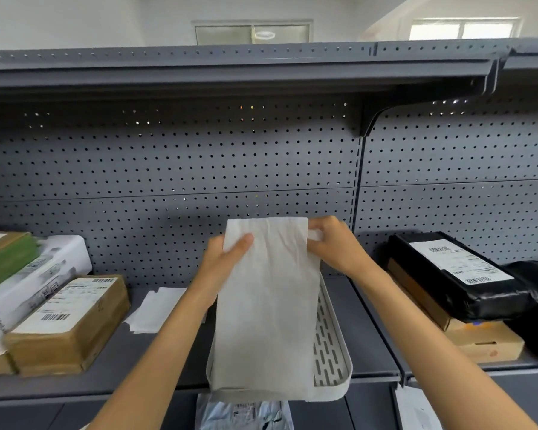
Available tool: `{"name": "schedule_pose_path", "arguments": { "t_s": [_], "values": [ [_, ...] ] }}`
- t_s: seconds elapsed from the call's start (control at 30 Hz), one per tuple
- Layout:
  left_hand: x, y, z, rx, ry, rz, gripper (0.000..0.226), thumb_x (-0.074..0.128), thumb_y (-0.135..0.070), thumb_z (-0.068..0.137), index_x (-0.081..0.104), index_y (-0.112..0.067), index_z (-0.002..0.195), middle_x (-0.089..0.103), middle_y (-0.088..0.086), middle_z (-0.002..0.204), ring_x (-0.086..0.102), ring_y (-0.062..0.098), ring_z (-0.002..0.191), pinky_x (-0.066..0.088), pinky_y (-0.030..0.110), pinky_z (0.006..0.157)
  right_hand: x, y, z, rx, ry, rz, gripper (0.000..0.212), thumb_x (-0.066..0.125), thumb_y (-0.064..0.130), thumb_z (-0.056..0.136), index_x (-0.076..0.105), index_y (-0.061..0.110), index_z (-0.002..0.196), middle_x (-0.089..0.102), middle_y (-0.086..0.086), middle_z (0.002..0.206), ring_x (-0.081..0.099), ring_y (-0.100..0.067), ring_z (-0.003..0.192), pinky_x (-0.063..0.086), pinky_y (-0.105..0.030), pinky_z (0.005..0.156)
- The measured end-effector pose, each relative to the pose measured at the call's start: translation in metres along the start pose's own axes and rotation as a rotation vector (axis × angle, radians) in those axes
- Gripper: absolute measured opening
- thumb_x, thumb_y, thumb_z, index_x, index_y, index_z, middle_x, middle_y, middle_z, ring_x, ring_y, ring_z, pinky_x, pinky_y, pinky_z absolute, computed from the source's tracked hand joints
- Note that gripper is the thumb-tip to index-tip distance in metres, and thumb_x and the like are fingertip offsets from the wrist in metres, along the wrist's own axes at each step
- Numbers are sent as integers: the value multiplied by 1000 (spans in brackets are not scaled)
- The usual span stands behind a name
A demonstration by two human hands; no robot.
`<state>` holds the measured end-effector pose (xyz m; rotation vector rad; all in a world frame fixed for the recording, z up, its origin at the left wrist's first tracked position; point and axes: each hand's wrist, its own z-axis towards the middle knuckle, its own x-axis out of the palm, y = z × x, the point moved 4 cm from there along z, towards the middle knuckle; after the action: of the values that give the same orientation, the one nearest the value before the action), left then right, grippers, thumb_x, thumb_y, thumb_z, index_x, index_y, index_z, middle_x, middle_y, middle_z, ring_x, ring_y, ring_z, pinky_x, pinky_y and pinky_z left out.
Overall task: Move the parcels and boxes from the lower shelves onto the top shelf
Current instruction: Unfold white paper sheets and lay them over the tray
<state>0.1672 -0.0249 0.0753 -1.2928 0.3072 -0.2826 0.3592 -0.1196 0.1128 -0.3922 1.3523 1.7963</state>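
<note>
I hold a flat white parcel point(266, 305) upright in front of the pegboard, above a white perforated tray point(333, 352) on the lower shelf point(156, 367). My left hand point(227, 259) grips its upper left edge, thumb on the front. My right hand point(333, 243) pinches its upper right corner. The top shelf point(230, 72) runs overhead. Left on the lower shelf lie a brown labelled box point(72, 324), a white box point(44, 274) and a green-sided box point(7, 259). Right lie a black labelled parcel point(460, 274) on a brown box point(479, 336).
A small flat white packet point(156, 308) lies on the lower shelf behind my left forearm. A bluish plastic parcel point(246, 414) shows on a shelf below. A black bag point(534, 305) sits at the far right. A bracket point(370, 122) hangs under the top shelf.
</note>
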Motion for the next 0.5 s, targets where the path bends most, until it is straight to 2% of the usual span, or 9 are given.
{"name": "schedule_pose_path", "arguments": {
  "t_s": [0.03, 0.1, 0.17, 0.2, 0.27, 0.3, 0.37, 0.43, 0.5],
  "values": [
    [-3, 0, 2, -9, -9, -6, 20, 64, -31, 96, 70, -12, 99, 76, 4, 94, 74, 24, 90, 60, 26, 68, -1, 3, 1, -4, 4, 75, 28, 63, 11, 89, 81, 28, 102, 80, 5, 99, 75, -23, 94, 60, -43, 88],
    [-4, -1, 5, 9, -9, -21, 22, 65, -28, 95, 68, -13, 110, 76, 5, 105, 73, 25, 99, 60, 24, 72, -1, 10, -1, -14, 80, 264, 18, 64, 10, 94, 81, 12, 101, 81, -4, 96, 77, -18, 87, 62, -32, 85],
    [-3, -5, 5, 101, -60, 8, 38, 72, -23, 91, 58, -17, 126, 68, 2, 119, 68, 21, 108, 57, 24, 79, 2, 18, -3, -13, 145, 419, 21, 63, 15, 99, 75, -1, 103, 78, -11, 93, 73, -16, 79, 58, -20, 76],
    [-4, -8, 3, 165, -111, 33, 48, 75, -22, 89, 52, -21, 131, 61, -1, 126, 63, 15, 112, 54, 22, 83, 3, 22, -4, -17, 145, 461, 27, 63, 19, 99, 70, -6, 105, 74, -13, 90, 69, -18, 77, 53, -20, 72],
    [-5, -19, -6, 276, -211, 1, 49, 74, -31, 89, 48, -25, 130, 52, -4, 131, 55, 7, 117, 47, 18, 87, 3, 28, -2, -29, 95, 501, 31, 62, 22, 100, 65, -9, 101, 64, -12, 83, 59, -19, 72, 46, -21, 63],
    [-2, -27, -12, 302, -198, -35, 43, 68, -39, 90, 50, -24, 127, 54, -6, 130, 56, 4, 117, 47, 18, 88, 2, 30, 0, -35, 57, 507, 27, 61, 22, 100, 66, -4, 95, 63, -9, 79, 55, -17, 69, 43, -20, 59],
    [9, -41, -20, 271, -25, -31, 35, 52, -52, 95, 55, -28, 121, 64, -18, 121, 60, -5, 111, 48, 19, 91, 0, 36, 4, -64, -16, 468, 17, 61, 20, 100, 67, 10, 88, 64, 1, 73, 52, -11, 61, 42, -18, 54],
    [27, -51, -26, 170, 219, -29, 23, 47, -45, 102, 56, -36, 122, 69, -30, 108, 64, -14, 100, 50, 12, 86, 0, 43, 9, -124, -43, 353, 13, 62, 17, 98, 68, 12, 88, 65, 5, 72, 54, -8, 60, 45, -19, 54],
    [35, -56, -24, 176, 261, -74, 30, 57, -31, 99, 58, -26, 129, 73, -15, 113, 69, -2, 102, 54, 15, 83, 5, 48, 12, -169, -17, 206, 12, 60, 13, 98, 69, 11, 89, 66, 4, 75, 56, -10, 64, 50, -25, 60]
  ]
}}
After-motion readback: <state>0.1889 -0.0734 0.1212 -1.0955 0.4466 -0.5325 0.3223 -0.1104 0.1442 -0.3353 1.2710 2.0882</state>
